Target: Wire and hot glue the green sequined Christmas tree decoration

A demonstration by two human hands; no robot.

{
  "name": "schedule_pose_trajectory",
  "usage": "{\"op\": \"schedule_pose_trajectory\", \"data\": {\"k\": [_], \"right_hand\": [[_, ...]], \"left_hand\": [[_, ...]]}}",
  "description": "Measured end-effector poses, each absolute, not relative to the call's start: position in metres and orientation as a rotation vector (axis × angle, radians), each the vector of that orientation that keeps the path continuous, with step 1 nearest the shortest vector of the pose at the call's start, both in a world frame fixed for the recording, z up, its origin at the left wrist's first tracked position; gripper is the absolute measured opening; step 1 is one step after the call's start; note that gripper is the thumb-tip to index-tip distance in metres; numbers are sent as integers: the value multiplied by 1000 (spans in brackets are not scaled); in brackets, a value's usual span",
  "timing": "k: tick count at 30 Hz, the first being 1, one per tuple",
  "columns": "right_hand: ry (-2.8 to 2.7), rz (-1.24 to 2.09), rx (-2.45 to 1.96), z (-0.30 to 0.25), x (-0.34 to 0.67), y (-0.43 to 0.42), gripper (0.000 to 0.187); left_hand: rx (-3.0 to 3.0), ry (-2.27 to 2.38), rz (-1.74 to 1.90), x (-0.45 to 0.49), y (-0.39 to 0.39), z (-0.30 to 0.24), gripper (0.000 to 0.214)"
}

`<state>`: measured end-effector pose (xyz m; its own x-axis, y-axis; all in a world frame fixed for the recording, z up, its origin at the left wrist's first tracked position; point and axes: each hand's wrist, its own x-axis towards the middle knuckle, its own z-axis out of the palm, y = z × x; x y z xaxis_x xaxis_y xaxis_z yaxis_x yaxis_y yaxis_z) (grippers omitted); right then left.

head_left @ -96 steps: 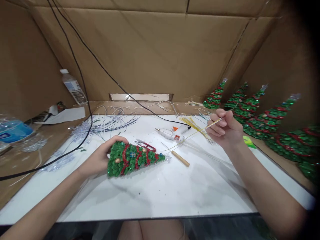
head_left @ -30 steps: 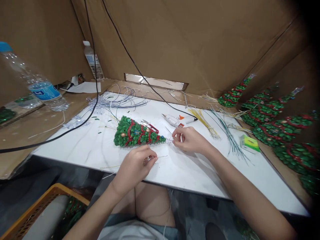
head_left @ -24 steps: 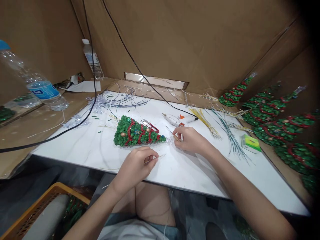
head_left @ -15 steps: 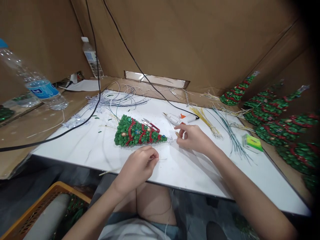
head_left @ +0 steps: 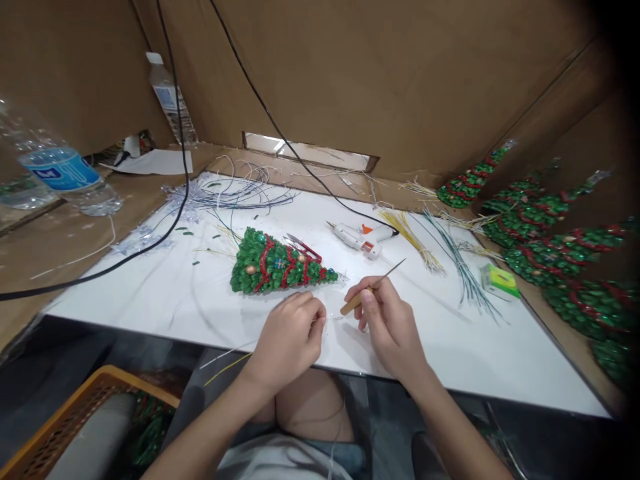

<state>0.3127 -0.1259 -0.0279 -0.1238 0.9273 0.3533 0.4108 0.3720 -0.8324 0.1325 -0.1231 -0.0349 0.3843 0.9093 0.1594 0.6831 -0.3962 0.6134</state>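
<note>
My left hand (head_left: 293, 333) is closed in a pinch on thin wires (head_left: 229, 365), one white and one yellow; their tails trail out to the left past the table edge. In my right hand (head_left: 387, 323) is an awl (head_left: 353, 304), its wooden handle low and its metal spike pointing up to the right. A short wire end sticks out between the hands, close to the handle but apart from it. Just beyond them a green beaded Christmas tree (head_left: 275, 267) with red garlands lies on its side, its clear tip toward the right. Red-handled snips (head_left: 307, 252) lie behind it.
A white glue gun (head_left: 357, 240) sits behind my right hand. Yellow wires (head_left: 415, 243) and green wires (head_left: 465, 270) lie right, near a green-yellow box (head_left: 500, 281) and several finished trees (head_left: 543, 213). Loose wire coils (head_left: 235, 193), bottles (head_left: 173, 100) and a hanging black cable (head_left: 186, 133) are left.
My right hand has come nearer to my left and turned, so the awl now shows with its spike up to the right. My left hand has shifted slightly right, still pinching the wires.
</note>
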Motion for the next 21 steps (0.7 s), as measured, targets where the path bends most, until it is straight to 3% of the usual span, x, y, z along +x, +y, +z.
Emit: {"op": "schedule_pose_trajectory", "data": {"k": [11,21], "right_hand": [[-1738,289,-1148,-42,300,-129,11],[-1878,189,-1095,-47,297,-128,10]], "left_hand": [[2256,1400,739,133,-125,-43,13],[2257,1439,698,135,-125,-41,13]]}}
